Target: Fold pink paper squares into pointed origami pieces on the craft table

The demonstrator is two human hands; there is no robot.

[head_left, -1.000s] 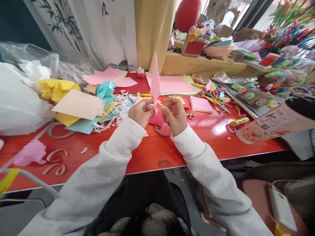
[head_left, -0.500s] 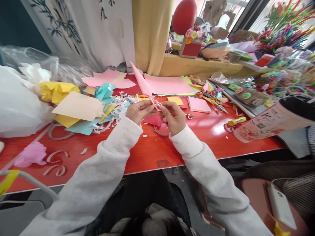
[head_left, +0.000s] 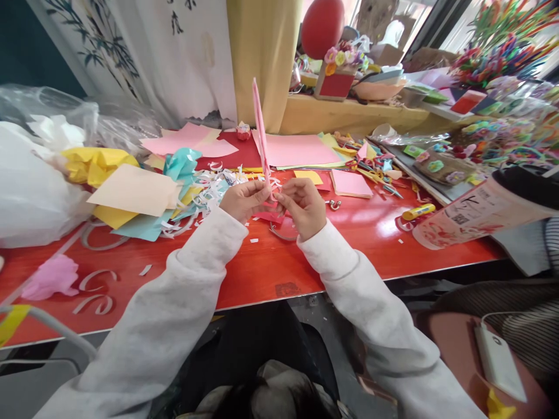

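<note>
Both hands meet above the red table (head_left: 262,273), pinching the lower end of a long pink paper strip (head_left: 259,128). The strip stands upright, edge-on to the camera, its tip reaching up in front of the yellow curtain. My left hand (head_left: 244,199) is closed on the strip's base from the left. My right hand (head_left: 303,205) is closed on it from the right, fingertips touching those of the left. A small rolled part of the strip seems to sit between the fingertips, mostly hidden. White sleeves cover both arms.
Pink sheets (head_left: 297,150) and a dark red sheet lie behind the hands. Left are white shreds (head_left: 209,192), teal and yellow paper, a beige sheet (head_left: 133,189) and plastic bags (head_left: 30,180). Right are scissors and pens (head_left: 375,169), a yellow glue stick (head_left: 418,210) and a cup (head_left: 476,212).
The pink strip swung from upright and broadside, to tilted back-left, to upright and edge-on now. Both hands kept their pinch at its base and shifted slightly left.
</note>
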